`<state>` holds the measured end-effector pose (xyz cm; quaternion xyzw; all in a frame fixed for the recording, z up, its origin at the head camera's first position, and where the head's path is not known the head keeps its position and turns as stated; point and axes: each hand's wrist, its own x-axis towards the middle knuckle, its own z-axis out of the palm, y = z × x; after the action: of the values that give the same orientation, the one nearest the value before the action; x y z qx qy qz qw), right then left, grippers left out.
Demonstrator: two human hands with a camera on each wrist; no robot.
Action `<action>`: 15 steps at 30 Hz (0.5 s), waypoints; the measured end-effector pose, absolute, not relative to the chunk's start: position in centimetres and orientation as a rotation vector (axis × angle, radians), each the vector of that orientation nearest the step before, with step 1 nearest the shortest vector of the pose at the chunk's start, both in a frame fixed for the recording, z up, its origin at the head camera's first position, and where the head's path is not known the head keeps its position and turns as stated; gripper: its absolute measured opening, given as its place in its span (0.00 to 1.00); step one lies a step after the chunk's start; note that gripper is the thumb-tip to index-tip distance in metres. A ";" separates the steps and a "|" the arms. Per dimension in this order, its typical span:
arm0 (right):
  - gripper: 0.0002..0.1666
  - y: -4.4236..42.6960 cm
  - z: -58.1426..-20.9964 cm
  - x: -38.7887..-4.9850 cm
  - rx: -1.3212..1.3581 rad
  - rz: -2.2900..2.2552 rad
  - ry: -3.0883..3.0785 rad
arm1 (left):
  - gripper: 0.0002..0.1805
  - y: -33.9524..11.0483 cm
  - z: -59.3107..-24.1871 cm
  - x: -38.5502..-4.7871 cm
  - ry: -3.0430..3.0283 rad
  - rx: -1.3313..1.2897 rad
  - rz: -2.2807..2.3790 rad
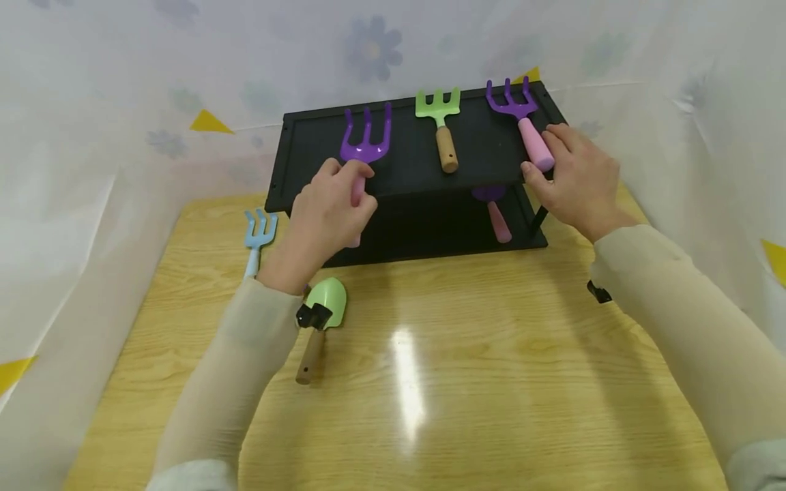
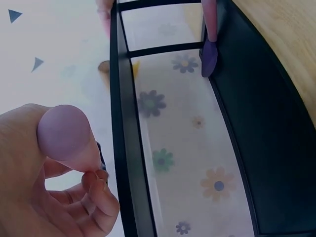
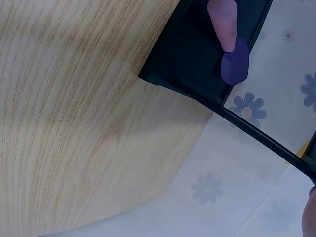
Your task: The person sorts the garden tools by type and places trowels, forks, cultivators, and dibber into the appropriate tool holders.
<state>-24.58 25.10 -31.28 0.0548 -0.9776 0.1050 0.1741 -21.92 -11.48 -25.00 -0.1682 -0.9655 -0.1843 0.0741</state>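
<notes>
My left hand [image 1: 331, 208] grips the pink handle [image 2: 66, 133] of a purple hand fork [image 1: 366, 146], its prongs over the left part of a black two-tier shelf [image 1: 399, 174]. At the shelf's right end, my right hand [image 1: 577, 174] rests by the front corner, thumb and fingers spread around the pink handle of another purple hand fork [image 1: 534, 140]. Whether they touch that handle is hard to tell. Between the two lies a green hand fork [image 1: 447, 140] with a wooden handle. In the right wrist view, only part of the right hand [image 3: 309, 217] shows.
On the lower tier lies a purple trowel with a pink handle [image 1: 499, 221]. A light blue hand fork [image 1: 260, 235] and a green trowel [image 1: 328, 300] lie on the wooden table [image 1: 467, 368], left of and in front of the shelf. Flowered sheeting [image 1: 295, 54] surrounds the table.
</notes>
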 end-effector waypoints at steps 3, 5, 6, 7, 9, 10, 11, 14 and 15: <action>0.40 24.9 -31.1 -24.8 0.158 0.309 -2.738 | 0.19 -11.3 -24.6 -22.8 -2.907 -0.488 -0.543; 0.40 24.9 -30.9 -25.0 0.163 0.299 -2.743 | 0.19 -11.1 -24.5 -23.3 -2.923 -0.465 -0.541; 0.41 24.9 -30.9 -25.0 0.163 0.293 -2.756 | 0.19 -11.1 -24.4 -23.5 -2.938 -0.451 -0.536; 0.41 24.8 -30.8 -25.1 0.164 0.288 -2.767 | 0.20 -11.1 -24.2 -23.8 -2.950 -0.437 -0.529; 0.41 24.7 -30.7 -25.2 0.166 0.275 -2.788 | 0.20 -11.0 -24.0 -24.2 -2.981 -0.411 -0.512; 0.41 24.7 -30.7 -25.2 0.165 0.272 -2.793 | 0.20 -10.9 -23.9 -24.5 -2.998 -0.402 -0.502; 0.41 24.7 -30.7 -25.2 0.162 0.270 -2.793 | 0.21 -10.8 -23.7 -24.7 -3.015 -0.396 -0.489; 0.40 24.7 -30.4 -25.2 0.159 0.279 -2.768 | 0.21 -10.3 -23.4 -25.5 -3.042 -0.381 -0.465; 0.40 24.7 -30.3 -25.1 0.159 0.281 -2.761 | 0.22 -10.1 -23.2 -25.7 -3.051 -0.373 -0.457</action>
<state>-25.14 24.71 -30.28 0.0563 -0.9770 0.0993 0.1800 -25.75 -10.09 -23.19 -0.1200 -0.9817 -0.1471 0.0168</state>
